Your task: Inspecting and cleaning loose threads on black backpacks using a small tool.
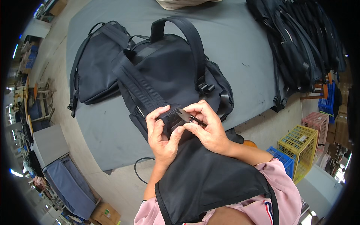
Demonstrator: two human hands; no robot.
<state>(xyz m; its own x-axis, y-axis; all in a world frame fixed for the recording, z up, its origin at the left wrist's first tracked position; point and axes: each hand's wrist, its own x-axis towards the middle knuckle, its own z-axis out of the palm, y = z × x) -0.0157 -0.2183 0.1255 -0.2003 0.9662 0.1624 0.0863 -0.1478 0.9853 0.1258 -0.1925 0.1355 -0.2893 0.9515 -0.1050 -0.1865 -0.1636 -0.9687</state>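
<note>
A dark navy backpack (pixel 165 71) lies on the grey table with its shoulder straps facing up. My left hand (pixel 162 135) is closed on the lower end of its left shoulder strap (pixel 137 84), near the backpack's bottom edge. Between finger and thumb, my right hand (pixel 204 127) grips small thread snips (pixel 185 117) with a pointed metal blade and a black handle. The blade lies against the strap end, where stitching shows. Part of the handle is hidden by my right fingers. On the right strap, a black plastic buckle (pixel 205 88) rests on the backpack.
Another dark backpack (pixel 99 63) lies to the left on the grey table (pixel 243 67). Several dark bags (pixel 296 45) are piled at the right edge. Yellow (pixel 298 146) and blue (pixel 281 159) plastic crates stand on the right. A pale item (pixel 187 3) sits at the far edge.
</note>
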